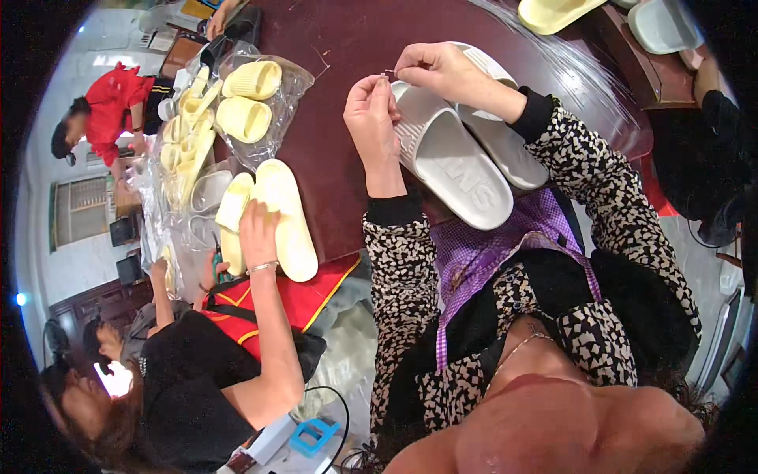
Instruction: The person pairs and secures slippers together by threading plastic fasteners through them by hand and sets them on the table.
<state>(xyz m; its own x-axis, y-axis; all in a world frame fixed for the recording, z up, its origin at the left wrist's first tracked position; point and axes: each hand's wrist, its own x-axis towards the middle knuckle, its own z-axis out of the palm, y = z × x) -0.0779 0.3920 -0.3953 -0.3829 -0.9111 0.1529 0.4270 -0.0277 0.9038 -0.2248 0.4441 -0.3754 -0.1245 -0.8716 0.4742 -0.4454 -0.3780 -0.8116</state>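
My left hand [373, 110] and my right hand [442, 73] meet above the far end of a pair of grey slide sandals, fingertips pinched together. Between them is a small, thin, dark piece, too small to name. The nearer grey slide [466, 178] lies toe strap away from me at the table's edge. Its mate, the other grey slide [505, 146], rests beside it on the right, partly beneath my right hand and wrist.
Clear thin plastic strands [572, 63] lie spread at the right on the dark red table [339, 158]. Left of me a co-worker's hand [259, 233] touches yellow slides [284, 225]. More yellow slides [245, 118] lie in clear bags beyond. Another person in red [114, 107] stands far left.
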